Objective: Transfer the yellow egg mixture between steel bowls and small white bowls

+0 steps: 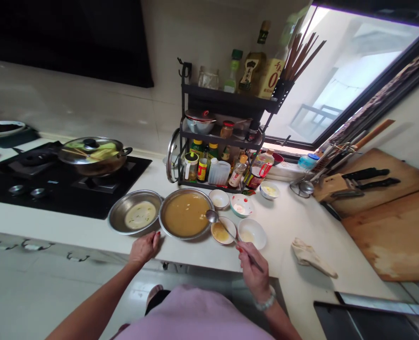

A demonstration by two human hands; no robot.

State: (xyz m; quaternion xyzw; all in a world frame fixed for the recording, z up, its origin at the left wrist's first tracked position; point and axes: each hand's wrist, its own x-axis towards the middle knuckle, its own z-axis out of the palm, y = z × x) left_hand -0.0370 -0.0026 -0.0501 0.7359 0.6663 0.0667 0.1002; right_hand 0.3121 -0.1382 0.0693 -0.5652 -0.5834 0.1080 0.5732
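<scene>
My right hand (253, 268) is closed around the handle of a long metal spoon (212, 216). The spoon's head hovers at the right rim of a wide metal basin (163, 225) of brownish liquid with a few pale bits. Below the spoon is a small bowl (219, 232) of yellowish liquid. At the counter's front edge, my left hand (145, 248) rests curled, with nothing visible in it, just below the two basins. A second metal basin (116, 218), on the left, contains pale batter-like liquid with dark flecks. Beside the spoon handle stands a white bowl (259, 231).
Small bowls (242, 206) line the back, below a black rack (226, 137) of bottles and jars. A lidded pan (92, 158) sits on the stove (53, 189) at left. A cloth (312, 257), a knife block (331, 186) and cutting boards (400, 226) are at right.
</scene>
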